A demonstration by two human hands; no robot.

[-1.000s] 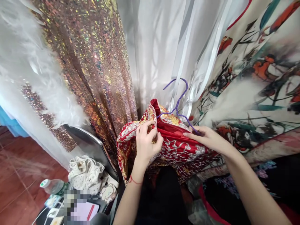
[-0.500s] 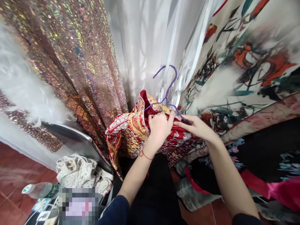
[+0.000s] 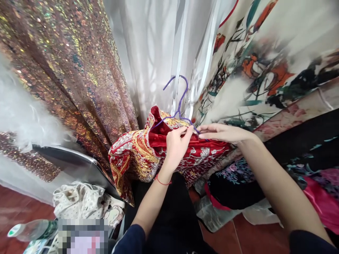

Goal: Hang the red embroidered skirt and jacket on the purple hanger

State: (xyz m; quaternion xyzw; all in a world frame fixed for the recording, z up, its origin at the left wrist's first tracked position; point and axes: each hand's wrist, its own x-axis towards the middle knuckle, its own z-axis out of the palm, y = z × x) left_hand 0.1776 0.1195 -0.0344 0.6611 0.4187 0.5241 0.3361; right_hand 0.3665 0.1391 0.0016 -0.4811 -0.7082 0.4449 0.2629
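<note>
A red jacket (image 3: 143, 144) with gold and silver embroidery hangs bunched in front of me, its collar gaping and red lining showing. A purple hanger (image 3: 182, 100) sits in the neck opening, hook upward, one arm running toward my right hand. My left hand (image 3: 176, 146), a red string round the wrist, pinches at the front edge of the opening; its fingertips partly cover what they hold. My right hand (image 3: 221, 133) reaches in from the right, fingers long and close together, thumb below, gripping the jacket's edge beside the hanger's arm. The hanger's far end is partly hidden there.
A sequined curtain-like cloth (image 3: 79, 63) hangs left, white cloth (image 3: 148, 46) with ribbons behind, and a patterned cloth (image 3: 267, 70) right. Black floral fabric (image 3: 238, 190) lies low right. A chair back (image 3: 79, 162), spotted cloth (image 3: 79, 201) and plastic bottle (image 3: 34, 230) are lower left.
The view has shifted, so jacket and hanger sit slightly further left. My right hand's fingers have straightened and come closer to my left fingertips. More red lining shows.
</note>
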